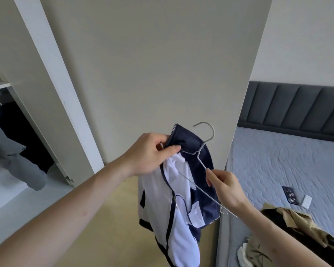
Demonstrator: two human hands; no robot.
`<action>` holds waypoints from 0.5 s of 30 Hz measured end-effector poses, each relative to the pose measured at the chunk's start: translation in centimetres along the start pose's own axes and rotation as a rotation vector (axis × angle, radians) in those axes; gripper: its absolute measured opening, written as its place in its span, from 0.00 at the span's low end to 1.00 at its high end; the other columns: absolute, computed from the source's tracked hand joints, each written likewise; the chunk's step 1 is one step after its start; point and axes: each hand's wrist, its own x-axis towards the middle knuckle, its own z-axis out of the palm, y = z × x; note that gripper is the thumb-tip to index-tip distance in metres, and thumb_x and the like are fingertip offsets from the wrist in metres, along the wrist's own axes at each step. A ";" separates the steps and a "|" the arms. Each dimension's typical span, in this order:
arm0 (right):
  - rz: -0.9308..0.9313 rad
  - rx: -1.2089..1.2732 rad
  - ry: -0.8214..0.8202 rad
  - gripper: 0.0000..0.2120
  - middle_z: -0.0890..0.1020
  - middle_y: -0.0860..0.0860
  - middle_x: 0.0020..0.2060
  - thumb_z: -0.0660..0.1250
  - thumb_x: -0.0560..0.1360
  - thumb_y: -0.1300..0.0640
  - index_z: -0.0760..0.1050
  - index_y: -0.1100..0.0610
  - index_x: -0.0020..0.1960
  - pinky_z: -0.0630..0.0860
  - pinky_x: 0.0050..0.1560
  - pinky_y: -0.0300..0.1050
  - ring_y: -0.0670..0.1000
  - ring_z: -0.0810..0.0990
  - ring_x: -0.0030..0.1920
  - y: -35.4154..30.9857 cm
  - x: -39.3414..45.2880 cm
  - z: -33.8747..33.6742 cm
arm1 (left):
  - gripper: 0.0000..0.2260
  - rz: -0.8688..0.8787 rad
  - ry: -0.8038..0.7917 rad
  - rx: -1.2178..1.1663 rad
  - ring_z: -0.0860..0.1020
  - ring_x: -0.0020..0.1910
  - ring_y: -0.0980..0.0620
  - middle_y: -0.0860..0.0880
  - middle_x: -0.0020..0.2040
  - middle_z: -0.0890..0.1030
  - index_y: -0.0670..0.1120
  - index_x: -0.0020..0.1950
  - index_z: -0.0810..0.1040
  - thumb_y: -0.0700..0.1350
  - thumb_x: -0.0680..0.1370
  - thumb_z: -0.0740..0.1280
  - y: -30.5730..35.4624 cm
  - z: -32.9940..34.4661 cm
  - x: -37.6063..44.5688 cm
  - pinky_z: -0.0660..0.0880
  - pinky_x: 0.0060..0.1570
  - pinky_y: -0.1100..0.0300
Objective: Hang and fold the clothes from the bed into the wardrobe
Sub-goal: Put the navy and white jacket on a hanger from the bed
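Threading the wire hanger (196, 166) into the jacket (174, 199); left hand (148, 153) pinches the collar, right hand (223, 186) pinches the hanger; next, I think, seat both shoulders.

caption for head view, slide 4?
Left hand grips jacket collar; right hand pinches wire hanger beside bed.

Left hand (148, 153) pinches the collar of a navy-and-white jacket (174, 193), which hangs at centre. Right hand (225, 187) pinches the sloping arm of a wire hanger (201, 157), hook uppermost. Bed (278, 166) at 3 o'clock carries a phone (290, 195); tan clothes (289, 232) at 5. Open wardrobe (46, 105) at 9 holds hung garments (14, 143).
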 end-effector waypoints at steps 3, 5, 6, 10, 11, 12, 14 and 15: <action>-0.018 0.078 0.061 0.24 0.62 0.49 0.27 0.60 0.79 0.39 0.64 0.53 0.31 0.57 0.31 0.40 0.50 0.59 0.31 0.1 -0.3 0.1 | 0.07 0.001 -0.209 0.242 0.79 0.40 0.59 0.56 0.41 0.81 0.57 0.45 0.83 0.59 0.75 0.72 0.6 0.0 -0.9 0.75 0.43 0.59; -0.022 0.134 0.087 0.25 0.62 0.48 0.27 0.61 0.79 0.39 0.63 0.53 0.31 0.56 0.31 0.40 0.50 0.58 0.31 0.0 -0.4 0.1 | 0.08 0.036 -0.325 0.299 0.77 0.52 0.61 0.61 0.50 0.78 0.63 0.50 0.84 0.55 0.72 0.72 1.4 -0.6 -1.1 0.72 0.49 0.65; -0.026 0.158 0.094 0.25 0.62 0.48 0.27 0.61 0.79 0.39 0.62 0.52 0.30 0.56 0.30 0.40 0.49 0.58 0.31 -0.1 -0.4 0.1 | 0.11 0.068 -0.313 0.269 0.76 0.55 0.60 0.61 0.51 0.77 0.63 0.51 0.84 0.51 0.71 0.71 1.7 -1.0 -0.9 0.71 0.50 0.65; -0.070 0.202 0.081 0.26 0.61 0.47 0.27 0.61 0.79 0.40 0.62 0.56 0.31 0.57 0.28 0.37 0.47 0.58 0.29 -0.7 -0.3 -0.3 | 0.17 0.315 0.017 0.463 0.73 0.61 0.55 0.59 0.57 0.76 0.57 0.60 0.81 0.43 0.73 0.69 1.9 -2.8 2.6 0.67 0.66 0.56; -0.091 0.207 0.079 0.27 0.62 0.46 0.26 0.62 0.80 0.40 0.62 0.58 0.32 0.58 0.28 0.36 0.46 0.58 0.29 -0.9 -0.2 -0.4 | 0.18 0.313 -0.011 0.569 0.72 0.64 0.55 0.58 0.60 0.75 0.57 0.64 0.79 0.46 0.74 0.70 1.7 -3.2 3.7 0.64 0.69 0.55; -0.110 0.211 0.080 0.27 0.62 0.46 0.26 0.62 0.81 0.41 0.63 0.58 0.32 0.58 0.29 0.34 0.46 0.59 0.29 -1.2 -0.1 -0.5 | 0.17 0.287 -0.070 0.663 0.71 0.65 0.55 0.59 0.62 0.76 0.58 0.65 0.78 0.51 0.77 0.70 1.5 -3.3 4.8 0.62 0.71 0.54; -0.130 0.218 0.091 0.27 0.62 0.45 0.26 0.62 0.81 0.42 0.64 0.59 0.32 0.58 0.30 0.33 0.46 0.59 0.29 -1.6 0.1 -0.7 | 0.10 0.215 -0.187 0.773 0.75 0.57 0.54 0.60 0.51 0.80 0.59 0.55 0.80 0.62 0.81 0.64 1.0 -3.3 6.4 0.68 0.65 0.50; -0.139 0.223 0.096 0.27 0.62 0.45 0.26 0.62 0.81 0.41 0.64 0.59 0.32 0.58 0.30 0.34 0.46 0.59 0.29 -1.7 0.2 -0.9 | 0.15 0.182 -0.207 0.803 0.76 0.49 0.55 0.59 0.43 0.79 0.58 0.46 0.77 0.65 0.81 0.60 0.8 -3.3 6.9 0.72 0.56 0.50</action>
